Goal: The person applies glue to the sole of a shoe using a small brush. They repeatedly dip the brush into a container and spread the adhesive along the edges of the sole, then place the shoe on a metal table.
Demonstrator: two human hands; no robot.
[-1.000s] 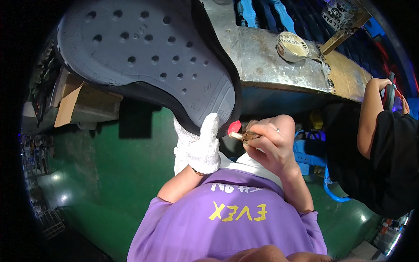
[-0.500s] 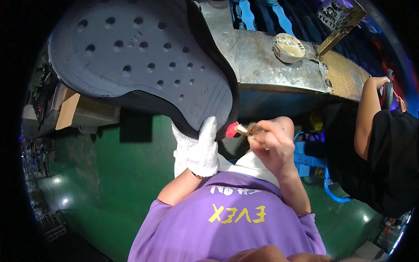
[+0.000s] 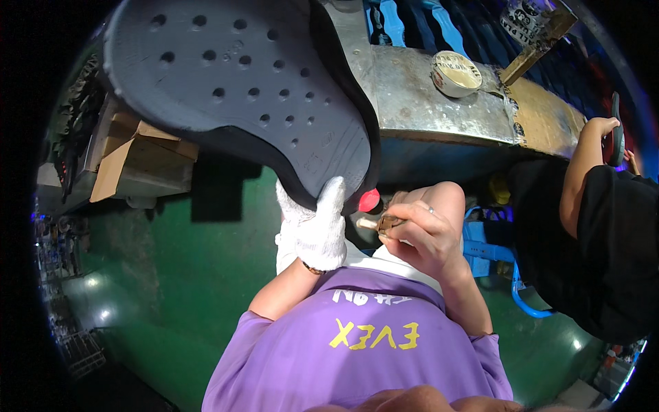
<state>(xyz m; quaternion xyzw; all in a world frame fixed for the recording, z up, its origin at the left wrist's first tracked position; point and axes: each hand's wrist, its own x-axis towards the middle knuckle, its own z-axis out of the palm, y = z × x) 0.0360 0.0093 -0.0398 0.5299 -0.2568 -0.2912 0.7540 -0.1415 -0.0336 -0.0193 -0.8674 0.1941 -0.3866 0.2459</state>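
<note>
A large dark grey shoe sole [image 3: 274, 103] with a black rim and rows of small round holes fills the upper left, tilted, one end beyond the picture's edge. Its narrower end is pinched in my left hand [image 3: 319, 237], which wears a white knitted glove, thumb on the holed face. A red piece [image 3: 368, 200] sticks out beside that end; how it is attached I cannot tell. Bare and wearing a ring, my right hand [image 3: 429, 240] closes around a small brush [image 3: 390, 224] with a stained brown handle and pale tip. The tip is just below the red piece, apart from it.
Beyond the sole runs a metal-topped bench [image 3: 419, 103] carrying a round tub [image 3: 456, 74] of pale stuff. An open cardboard box [image 3: 147, 165] stands at left. A co-worker in black [image 3: 583, 254] sits close on the right, by a blue stool frame [image 3: 487, 254].
The sole has shifted slightly right and up in the picture. My right hand has drawn the brush down and away from the red piece, which it overlapped before.
</note>
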